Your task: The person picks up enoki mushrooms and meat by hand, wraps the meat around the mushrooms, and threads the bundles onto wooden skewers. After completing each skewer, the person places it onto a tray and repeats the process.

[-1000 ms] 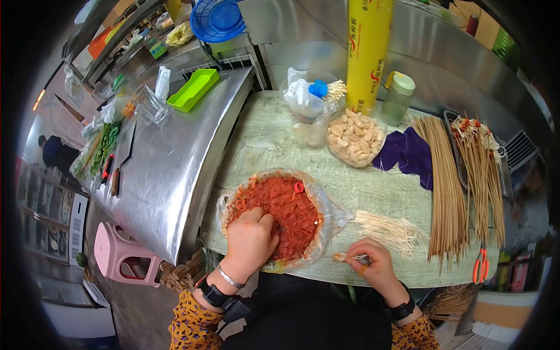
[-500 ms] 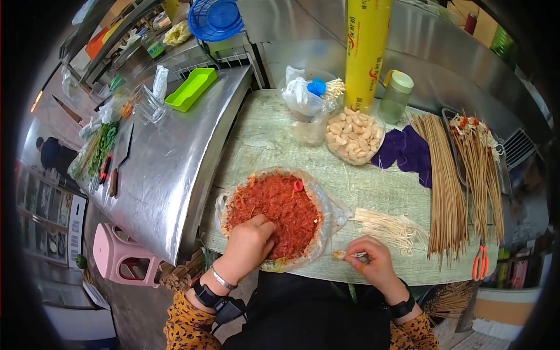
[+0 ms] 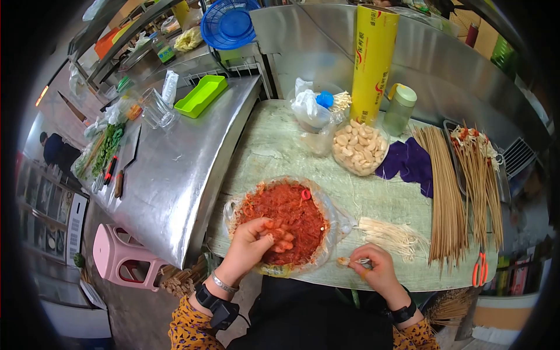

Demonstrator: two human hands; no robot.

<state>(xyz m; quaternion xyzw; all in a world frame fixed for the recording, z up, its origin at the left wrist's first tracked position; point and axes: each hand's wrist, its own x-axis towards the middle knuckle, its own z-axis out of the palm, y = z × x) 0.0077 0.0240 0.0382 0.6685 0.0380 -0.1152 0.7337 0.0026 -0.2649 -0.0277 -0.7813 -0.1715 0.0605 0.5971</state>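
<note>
Since half a second ago the left hand has turned over in the coarse red paste, so that its fingers, dug in and hidden then, now show above the surface, smeared with red. They are partly curled with the thumb alongside; whether they hold a clump cannot be told. By contrast, the right hand stays near the front edge of the pale green tabletop, pinched closed on a small pale bundle with an orange-stained end that juts out towards the paste.

Around the paste spreads a crumpled clear plastic bag, and a small bright red ring lies on the paste towards its far right side. Just beyond the right hand, loose thin white strands lie in a flat bunch. Farther right are a long sheaf of bare wooden skewers and orange-handled scissors. Behind the strands, a crumpled purple cloth lies beside a clear tub of peeled pale cloves, with a tall yellow printed roll upright behind the tub.
</note>
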